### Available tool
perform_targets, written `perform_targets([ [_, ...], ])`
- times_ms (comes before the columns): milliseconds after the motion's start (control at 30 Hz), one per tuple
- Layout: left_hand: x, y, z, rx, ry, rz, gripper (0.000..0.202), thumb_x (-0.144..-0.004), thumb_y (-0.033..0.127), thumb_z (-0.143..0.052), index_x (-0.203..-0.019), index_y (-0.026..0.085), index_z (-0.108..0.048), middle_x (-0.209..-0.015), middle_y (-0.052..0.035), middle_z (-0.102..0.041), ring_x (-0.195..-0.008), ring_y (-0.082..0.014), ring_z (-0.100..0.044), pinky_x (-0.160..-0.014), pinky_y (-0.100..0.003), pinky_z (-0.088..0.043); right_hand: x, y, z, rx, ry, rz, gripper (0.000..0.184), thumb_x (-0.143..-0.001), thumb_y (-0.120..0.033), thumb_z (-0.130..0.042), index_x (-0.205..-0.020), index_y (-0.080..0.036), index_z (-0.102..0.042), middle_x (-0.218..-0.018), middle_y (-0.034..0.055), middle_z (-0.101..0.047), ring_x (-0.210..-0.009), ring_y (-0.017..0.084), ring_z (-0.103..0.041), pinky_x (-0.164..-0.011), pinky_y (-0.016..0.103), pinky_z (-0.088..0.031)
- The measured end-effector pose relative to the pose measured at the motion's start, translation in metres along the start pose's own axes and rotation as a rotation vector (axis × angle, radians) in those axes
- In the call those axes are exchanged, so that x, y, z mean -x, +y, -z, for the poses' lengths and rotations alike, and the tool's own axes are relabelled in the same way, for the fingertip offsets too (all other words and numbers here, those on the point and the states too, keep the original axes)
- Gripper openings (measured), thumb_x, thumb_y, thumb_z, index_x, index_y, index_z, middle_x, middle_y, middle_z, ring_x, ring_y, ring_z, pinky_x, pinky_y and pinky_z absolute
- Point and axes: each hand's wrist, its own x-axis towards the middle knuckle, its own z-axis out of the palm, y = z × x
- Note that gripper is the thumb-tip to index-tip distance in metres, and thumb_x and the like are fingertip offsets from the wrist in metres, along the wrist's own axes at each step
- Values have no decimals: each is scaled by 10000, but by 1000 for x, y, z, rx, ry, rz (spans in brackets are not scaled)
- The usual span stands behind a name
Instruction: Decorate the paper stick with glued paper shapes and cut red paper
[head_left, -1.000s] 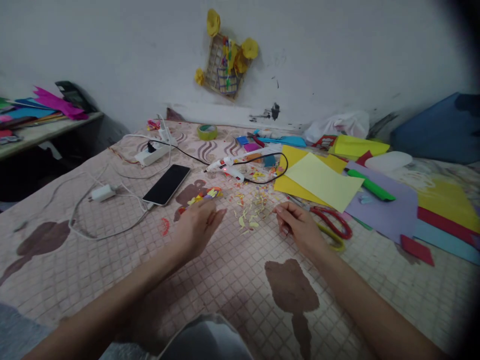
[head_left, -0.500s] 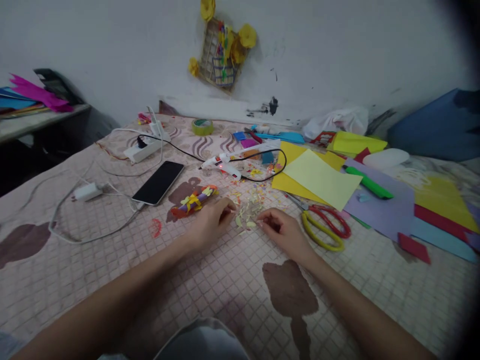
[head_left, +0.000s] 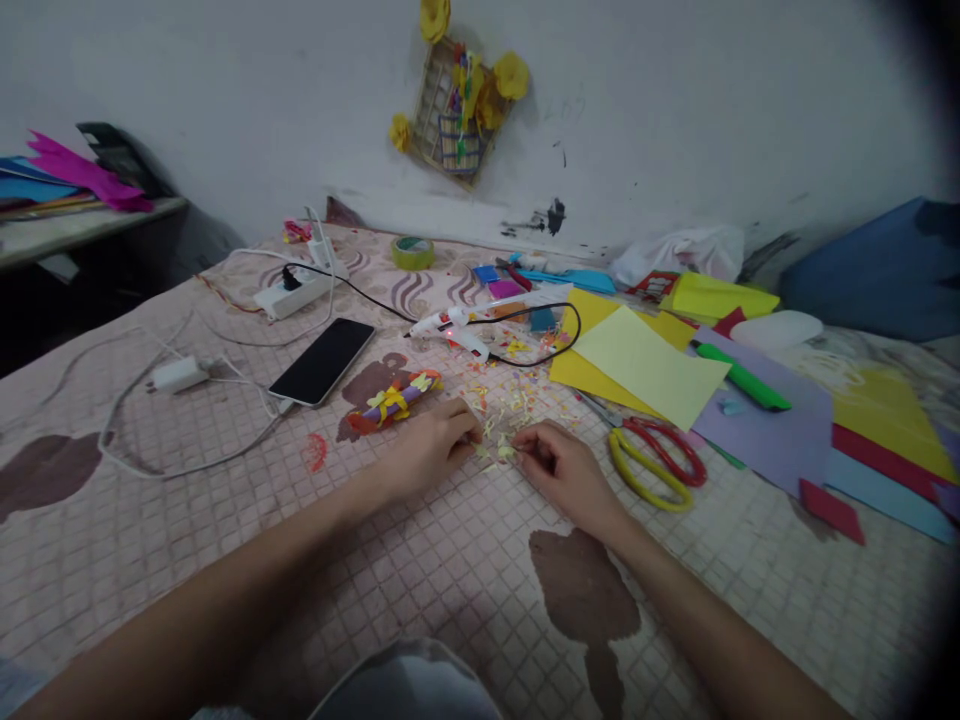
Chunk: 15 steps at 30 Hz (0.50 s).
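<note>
Both hands are low over a loose pile of pale yellow paper scraps (head_left: 504,430) in the middle of the table. My left hand (head_left: 435,445) has its fingers bent together at the pile's left side. At the right side, the thumb and index finger of my right hand (head_left: 562,465) are drawn together by a pale cut piece. Whatever is in either set of fingertips is too small to make out. A purple paper roll (head_left: 397,400) with yellow and orange paper flowers lies just beyond my left hand. Scissors (head_left: 649,465) with red and yellow handles rest to the right of my right hand.
A white glue gun (head_left: 454,330) with a lit red light lies behind the scraps, its black cord looping right. Coloured sheets (head_left: 652,365) and a green cutter (head_left: 742,377) are at right. Leftward are a phone (head_left: 322,362), cables and a power strip (head_left: 294,292). Tape (head_left: 412,253) stands farther back.
My fingertips have come slightly closer together over the scraps, the left hand shifting a little right. The whole view has moved slightly. The other things lie as before.
</note>
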Motion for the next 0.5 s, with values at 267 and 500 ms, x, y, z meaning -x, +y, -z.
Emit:
perform_targets([
  [267, -1, 15, 12, 315, 58, 109, 45, -781, 148, -531, -773, 158, -575, -779, -17, -569, -688, -112, -515, -632, -241, -419, 1, -10, 6, -254, 78, -45, 78, -820, -252, -538, -868, -214, -587, -787, 26, -581, -647, 147, -513, -577, 267, -389],
  [500, 0, 27, 10, 997, -58, 356, 149, -721, 243, -656, -773, 135, -567, -671, 29, -547, -607, -73, -491, -570, -212, -382, 5, -32, 6, -630, -146, -126, 309, -790, -256, -604, -1081, -242, -501, -716, -23, -507, -603, 111, -468, -507, 221, -368],
])
